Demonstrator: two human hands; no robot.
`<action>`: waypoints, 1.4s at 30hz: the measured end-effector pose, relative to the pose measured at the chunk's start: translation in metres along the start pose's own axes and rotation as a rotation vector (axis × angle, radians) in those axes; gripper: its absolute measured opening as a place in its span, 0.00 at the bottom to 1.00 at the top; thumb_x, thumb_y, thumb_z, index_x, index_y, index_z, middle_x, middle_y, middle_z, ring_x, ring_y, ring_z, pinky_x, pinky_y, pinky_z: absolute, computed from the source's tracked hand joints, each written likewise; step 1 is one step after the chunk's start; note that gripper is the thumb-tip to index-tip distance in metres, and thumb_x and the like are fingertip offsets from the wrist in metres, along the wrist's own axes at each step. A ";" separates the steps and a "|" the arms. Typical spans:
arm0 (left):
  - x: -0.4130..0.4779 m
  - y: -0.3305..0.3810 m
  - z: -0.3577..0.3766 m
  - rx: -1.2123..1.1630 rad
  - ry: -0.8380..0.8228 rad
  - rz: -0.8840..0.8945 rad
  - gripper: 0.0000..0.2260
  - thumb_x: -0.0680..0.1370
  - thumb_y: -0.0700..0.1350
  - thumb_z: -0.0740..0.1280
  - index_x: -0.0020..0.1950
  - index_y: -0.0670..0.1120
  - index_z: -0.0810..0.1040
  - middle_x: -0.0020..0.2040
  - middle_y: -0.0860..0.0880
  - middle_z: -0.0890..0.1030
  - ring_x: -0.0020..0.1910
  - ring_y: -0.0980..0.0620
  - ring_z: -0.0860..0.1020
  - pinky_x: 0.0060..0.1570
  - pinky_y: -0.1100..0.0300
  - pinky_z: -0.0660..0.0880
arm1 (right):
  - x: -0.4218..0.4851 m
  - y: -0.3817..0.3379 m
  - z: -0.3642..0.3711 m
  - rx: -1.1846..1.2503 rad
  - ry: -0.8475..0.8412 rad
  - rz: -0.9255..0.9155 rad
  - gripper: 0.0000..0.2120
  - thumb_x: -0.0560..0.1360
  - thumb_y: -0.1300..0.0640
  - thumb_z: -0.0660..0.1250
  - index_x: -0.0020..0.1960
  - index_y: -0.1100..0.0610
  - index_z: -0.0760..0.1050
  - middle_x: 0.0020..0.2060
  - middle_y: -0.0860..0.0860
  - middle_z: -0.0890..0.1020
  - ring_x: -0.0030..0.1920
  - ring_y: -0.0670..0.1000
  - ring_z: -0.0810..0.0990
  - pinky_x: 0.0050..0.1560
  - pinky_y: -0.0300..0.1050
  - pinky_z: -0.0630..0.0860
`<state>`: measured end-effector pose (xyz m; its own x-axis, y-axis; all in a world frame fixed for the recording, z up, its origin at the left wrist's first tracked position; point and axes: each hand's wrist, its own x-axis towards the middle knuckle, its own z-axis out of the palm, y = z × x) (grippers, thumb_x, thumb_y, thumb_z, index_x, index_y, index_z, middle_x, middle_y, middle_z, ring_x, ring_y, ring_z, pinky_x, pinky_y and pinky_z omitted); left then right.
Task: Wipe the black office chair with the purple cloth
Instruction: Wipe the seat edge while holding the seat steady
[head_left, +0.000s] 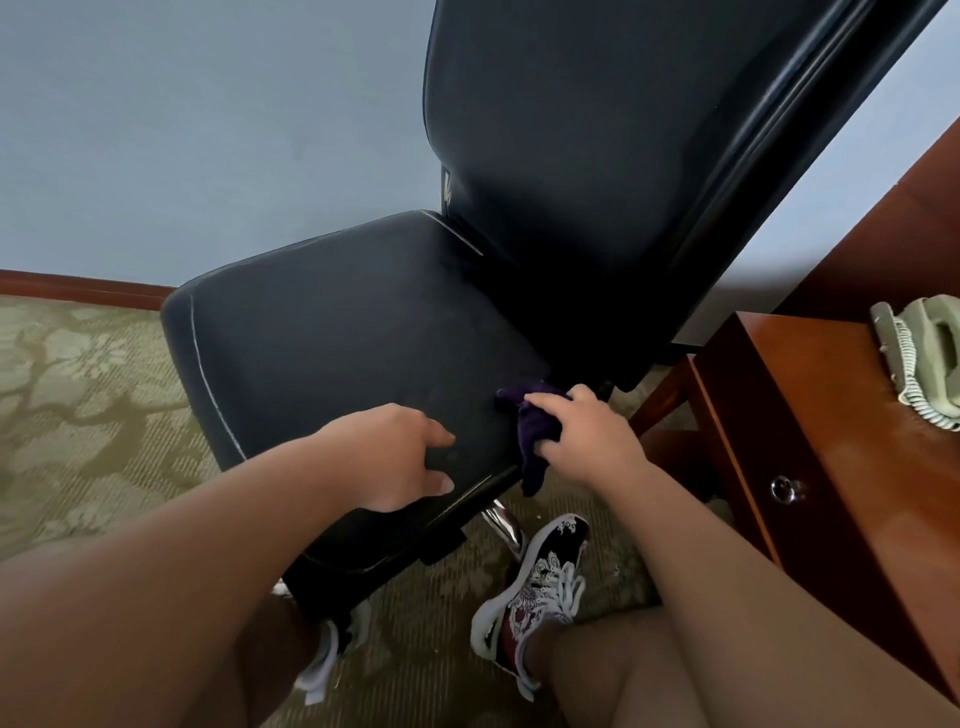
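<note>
Right hand (587, 436) grips purple cloth (535, 447) at chair (363, 322) seat edge; left hand (395, 457) apparently resting, fingers spread.

Reddish wooden table (831, 415) at right, round metal knob (785, 489) on its drawer front; carries a pale green corded telephone (930, 358) (coiled cord beside it). Patterned olive carpet (88, 395) below, grey-blue wall (208, 130) behind, wooden baseboard (78, 286) between.

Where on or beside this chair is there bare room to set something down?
The chair seat is bare from its white-piped left edge across to the backrest. Its near right corner is crowded: the left hand rests there and the right hand holds the purple cloth. The wooden cabinet top is bare nearer than the telephone.
</note>
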<state>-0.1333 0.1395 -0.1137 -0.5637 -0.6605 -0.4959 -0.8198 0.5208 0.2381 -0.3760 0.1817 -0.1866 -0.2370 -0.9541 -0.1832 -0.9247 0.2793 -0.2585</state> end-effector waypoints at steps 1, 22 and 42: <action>-0.002 0.001 0.001 -0.002 -0.002 0.000 0.26 0.80 0.60 0.64 0.78 0.61 0.63 0.77 0.55 0.66 0.74 0.48 0.67 0.70 0.52 0.68 | -0.002 0.001 -0.004 -0.024 0.011 0.031 0.25 0.76 0.41 0.65 0.73 0.35 0.66 0.59 0.49 0.71 0.61 0.57 0.74 0.60 0.53 0.74; 0.062 -0.038 0.039 0.040 -0.046 -0.123 0.32 0.80 0.57 0.65 0.80 0.64 0.52 0.82 0.48 0.42 0.80 0.40 0.42 0.71 0.30 0.58 | 0.001 -0.015 0.030 0.276 0.018 0.032 0.11 0.76 0.45 0.65 0.56 0.45 0.70 0.53 0.47 0.64 0.43 0.47 0.74 0.42 0.45 0.75; 0.063 -0.036 0.045 0.081 -0.028 -0.092 0.31 0.81 0.57 0.64 0.80 0.64 0.53 0.82 0.46 0.44 0.80 0.38 0.44 0.68 0.32 0.63 | -0.018 -0.001 0.043 0.451 0.161 0.210 0.03 0.75 0.54 0.65 0.49 0.51 0.74 0.51 0.50 0.74 0.45 0.47 0.75 0.44 0.45 0.72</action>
<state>-0.1351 0.1032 -0.1909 -0.4821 -0.6930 -0.5361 -0.8567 0.5009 0.1229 -0.3579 0.2029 -0.2236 -0.4792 -0.8671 -0.1361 -0.6407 0.4516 -0.6210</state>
